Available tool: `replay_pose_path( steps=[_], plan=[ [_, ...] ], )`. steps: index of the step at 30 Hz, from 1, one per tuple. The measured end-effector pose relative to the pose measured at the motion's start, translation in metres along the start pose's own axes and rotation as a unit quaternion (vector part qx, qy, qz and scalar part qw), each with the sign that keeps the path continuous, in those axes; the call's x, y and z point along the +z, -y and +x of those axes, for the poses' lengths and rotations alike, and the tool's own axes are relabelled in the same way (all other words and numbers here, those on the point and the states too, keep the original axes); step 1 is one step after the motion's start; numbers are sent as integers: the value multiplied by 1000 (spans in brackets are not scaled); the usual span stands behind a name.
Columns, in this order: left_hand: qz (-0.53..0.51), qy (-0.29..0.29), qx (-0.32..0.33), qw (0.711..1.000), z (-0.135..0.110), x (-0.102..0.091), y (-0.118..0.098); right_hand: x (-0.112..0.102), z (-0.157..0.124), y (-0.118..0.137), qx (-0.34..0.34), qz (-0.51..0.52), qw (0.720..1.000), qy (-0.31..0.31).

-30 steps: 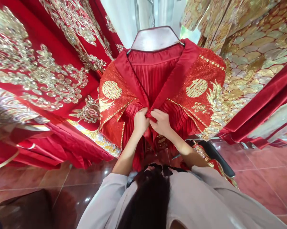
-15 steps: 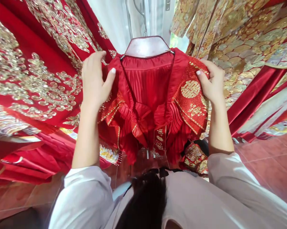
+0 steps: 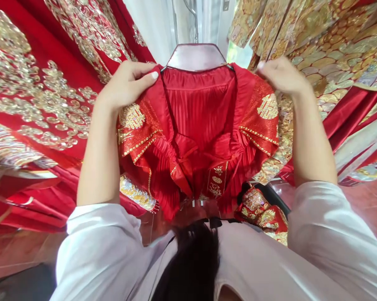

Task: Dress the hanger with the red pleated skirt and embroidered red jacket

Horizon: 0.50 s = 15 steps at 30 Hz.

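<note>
Hands: left hand clenched on red jacket shoulder | right hand clenched on other shoulder | jacket between them

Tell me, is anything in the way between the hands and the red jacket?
No, nothing visible is. The left hand grips the red jacket at one shoulder, and the right hand pinches the other shoulder, though it is a bit blurred. The jacket hangs on a hanger.
</note>
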<state>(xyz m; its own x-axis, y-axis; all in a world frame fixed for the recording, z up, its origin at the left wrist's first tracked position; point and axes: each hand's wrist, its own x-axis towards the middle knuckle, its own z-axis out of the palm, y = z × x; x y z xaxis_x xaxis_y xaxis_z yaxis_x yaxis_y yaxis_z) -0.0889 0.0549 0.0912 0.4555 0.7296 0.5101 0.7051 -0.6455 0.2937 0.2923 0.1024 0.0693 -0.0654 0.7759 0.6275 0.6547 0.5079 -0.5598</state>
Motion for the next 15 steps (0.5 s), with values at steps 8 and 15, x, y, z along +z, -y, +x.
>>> replay_pose_path(
  steps=[8, 15],
  plan=[
    [-30, -191, -150, 970, 22, 23, 19, 1, -4, 78, -129, -5, 977, 171],
    [-38, 37, -209, 976, 18, 7, 4, 27, 39, 72, 31, 16, 958, 285]
  ],
)
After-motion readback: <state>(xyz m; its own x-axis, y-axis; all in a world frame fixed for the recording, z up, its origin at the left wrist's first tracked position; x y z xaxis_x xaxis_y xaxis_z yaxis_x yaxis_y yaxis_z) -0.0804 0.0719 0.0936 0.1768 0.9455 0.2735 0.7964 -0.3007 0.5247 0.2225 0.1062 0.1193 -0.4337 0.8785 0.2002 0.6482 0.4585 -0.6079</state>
